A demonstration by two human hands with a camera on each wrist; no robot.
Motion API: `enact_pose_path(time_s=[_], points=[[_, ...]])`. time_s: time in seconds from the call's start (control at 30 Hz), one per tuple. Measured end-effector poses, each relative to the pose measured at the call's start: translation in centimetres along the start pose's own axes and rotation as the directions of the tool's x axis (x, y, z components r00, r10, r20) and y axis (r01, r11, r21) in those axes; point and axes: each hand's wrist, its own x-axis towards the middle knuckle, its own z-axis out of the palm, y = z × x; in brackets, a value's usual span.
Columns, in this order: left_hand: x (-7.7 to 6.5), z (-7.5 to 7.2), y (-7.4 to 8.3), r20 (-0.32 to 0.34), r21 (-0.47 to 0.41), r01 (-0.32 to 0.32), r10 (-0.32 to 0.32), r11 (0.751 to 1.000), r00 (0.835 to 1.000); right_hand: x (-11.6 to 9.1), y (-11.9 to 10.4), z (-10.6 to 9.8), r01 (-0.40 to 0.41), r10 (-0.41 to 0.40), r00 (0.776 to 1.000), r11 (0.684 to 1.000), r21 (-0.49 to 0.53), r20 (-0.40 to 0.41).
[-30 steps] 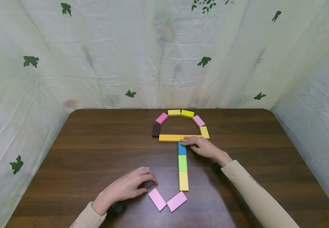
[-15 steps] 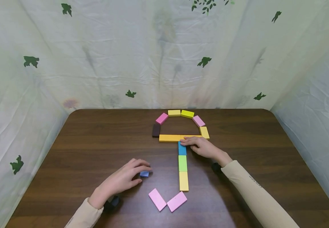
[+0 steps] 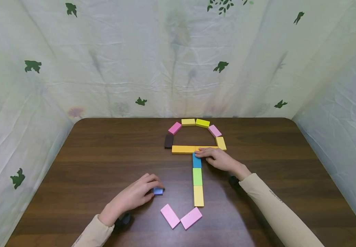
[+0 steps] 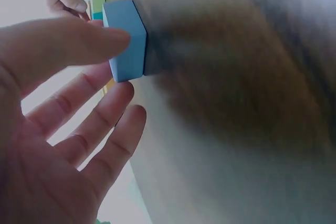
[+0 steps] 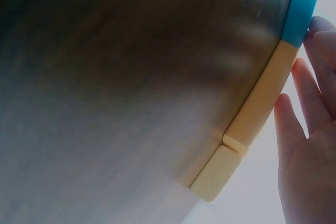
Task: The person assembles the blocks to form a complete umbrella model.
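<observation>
My left hand (image 3: 133, 193) pinches a small blue block (image 3: 158, 191) between thumb and fingers, low over the table left of the block column. In the left wrist view the thumb lies across the near face of this block (image 4: 128, 61), while the other fingers spread below. My right hand (image 3: 219, 159) rests its fairly straight fingers where a bright blue block (image 3: 197, 163) meets the row of orange blocks (image 3: 182, 150). In the right wrist view its fingertips touch an orange block (image 5: 262, 93). Two pink blocks (image 3: 170, 216) form a V near my left hand.
Below the bright blue block, a green block (image 3: 197, 177) and a yellow block (image 3: 198, 196) continue the column. An arch of yellow, pink and dark blocks (image 3: 169, 141) stands above the orange row. A patterned cloth (image 3: 119, 61) hangs behind the brown table (image 3: 103, 144).
My left hand has drawn back leftward from the pink blocks and its fingers have closed on the blue block, which has shifted slightly toward me. My right hand has stayed in place.
</observation>
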Motion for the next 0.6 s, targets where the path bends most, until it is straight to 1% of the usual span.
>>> enact_pose_path(time_s=[0.1,0.2,0.27,0.4,0.6], points=[[0.0,0.1,0.4,0.046,-0.035,0.026,-0.024,0.999,0.999,0.0,0.0,0.0,0.001,-0.001,1.0,1.0,-0.004,-0.002],[0.0,0.1,0.9,0.098,-0.072,0.062,-0.055,0.995,0.994,0.0,0.0,0.0,0.002,-0.002,1.0,1.0,-0.004,-0.002],[0.1,0.1,1.1,0.123,-0.089,0.073,-0.061,0.993,0.99,0.0,0.0,0.0,0.002,-0.002,1.0,1.0,-0.003,-0.003],[0.1,0.2,1.5,0.146,-0.108,0.053,-0.037,0.993,0.989,0.0,0.0,0.0,0.004,-0.004,1.0,1.0,-0.002,-0.003],[0.0,0.2,1.6,0.159,-0.114,0.024,-0.006,0.993,0.987,0.0,0.0,0.0,-0.003,0.003,1.0,1.0,-0.004,-0.001]])
